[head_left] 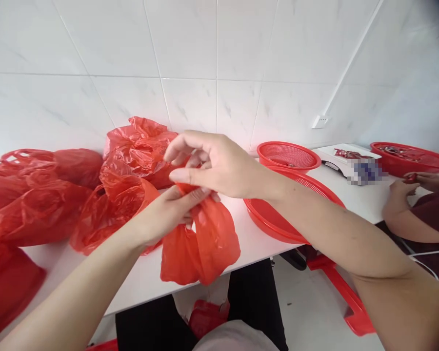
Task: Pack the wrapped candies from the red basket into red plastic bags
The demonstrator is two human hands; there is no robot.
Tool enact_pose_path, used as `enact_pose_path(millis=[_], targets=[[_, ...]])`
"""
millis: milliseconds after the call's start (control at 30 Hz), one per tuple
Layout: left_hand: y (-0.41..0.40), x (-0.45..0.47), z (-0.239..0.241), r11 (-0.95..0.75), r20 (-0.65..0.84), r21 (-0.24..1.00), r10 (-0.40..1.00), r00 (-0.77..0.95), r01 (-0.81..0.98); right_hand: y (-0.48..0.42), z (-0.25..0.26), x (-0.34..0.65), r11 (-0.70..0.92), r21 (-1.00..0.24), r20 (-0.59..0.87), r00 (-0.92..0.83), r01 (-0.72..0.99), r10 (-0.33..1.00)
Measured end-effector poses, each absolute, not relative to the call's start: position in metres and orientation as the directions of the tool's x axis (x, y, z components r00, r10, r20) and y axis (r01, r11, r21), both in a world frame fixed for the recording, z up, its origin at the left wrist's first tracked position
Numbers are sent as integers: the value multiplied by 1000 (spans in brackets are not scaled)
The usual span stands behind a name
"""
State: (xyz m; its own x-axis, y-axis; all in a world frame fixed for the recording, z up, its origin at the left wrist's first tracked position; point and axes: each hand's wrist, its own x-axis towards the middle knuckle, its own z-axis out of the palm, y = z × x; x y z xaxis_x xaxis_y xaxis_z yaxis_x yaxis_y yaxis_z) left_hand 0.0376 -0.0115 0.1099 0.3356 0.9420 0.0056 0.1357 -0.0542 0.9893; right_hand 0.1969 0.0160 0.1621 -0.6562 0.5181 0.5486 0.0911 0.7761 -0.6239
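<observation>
I hold a small filled red plastic bag [201, 243] above the front edge of the white table [249, 239]. My left hand [173, 209] grips the bag's gathered neck from below, fingers closed round it. My right hand [212, 163] sits just above, thumb and fingers pinching the bag's top handles. The bag's body hangs down below both hands.
Several stuffed red plastic bags [128, 165] pile along the tiled wall at left. Two red mesh baskets [289, 156] stand at right, one large basket [278, 219] by my right forearm. A white scale [351, 161] and another red basket [409, 158] sit farther right, where another person's hands [413, 187] work.
</observation>
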Motion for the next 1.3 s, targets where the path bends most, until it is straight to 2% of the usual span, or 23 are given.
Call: enact_pose_path(millis=[100, 167, 233, 367, 500, 567, 633, 733, 800, 900, 1000, 1133, 1200, 1300], targets=[[-1, 30, 105, 64, -72, 997, 974, 214, 43, 38, 139, 207, 685, -718, 470, -637, 126, 610], [5, 27, 101, 103, -107, 994, 963, 246, 29, 45, 125, 214, 616, -778, 387, -681, 121, 622], [9, 26, 97, 97, -101, 995, 946, 307, 27, 42, 117, 219, 602, -791, 398, -655, 110, 642], [14, 24, 95, -25, 8, 999, 940, 340, 46, 14, 117, 222, 652, -751, 482, -590, 103, 648], [12, 19, 102, -207, 73, 934, 909, 409, 292, 10, 111, 221, 652, -756, 521, -554, 53, 649], [9, 20, 103, -308, 108, 862, 887, 449, 402, 23, 99, 219, 607, -794, 505, -507, 46, 699], [6, 23, 99, -394, 168, 762, 887, 431, 515, 38, 83, 217, 542, -836, 427, -523, 82, 738], [5, 28, 88, -495, 397, 486, 859, 322, 720, 51, 65, 212, 475, -869, 326, -562, 139, 760], [6, 31, 81, -563, 589, 317, 747, 307, 763, 52, 60, 211, 464, -879, 314, -600, 109, 736], [10, 28, 74, -655, 730, 207, 598, 331, 727, 50, 65, 214, 491, -869, 338, -651, 62, 680], [9, 19, 70, -631, 699, 149, 612, 370, 761, 57, 75, 227, 553, -821, 364, -613, 145, 702], [-15, 8, 63, -549, 540, 55, 719, 438, 834, 88, 79, 250, 531, -712, 330, -448, 460, 831], [-30, 5, 59, -588, 450, 98, 746, 492, 803, 106, 74, 258, 460, -636, 295, -357, 619, 887], [-39, 4, 56, -642, 365, 293, 760, 537, 709, 120, 63, 257, 418, -569, 267, -322, 708, 908]])
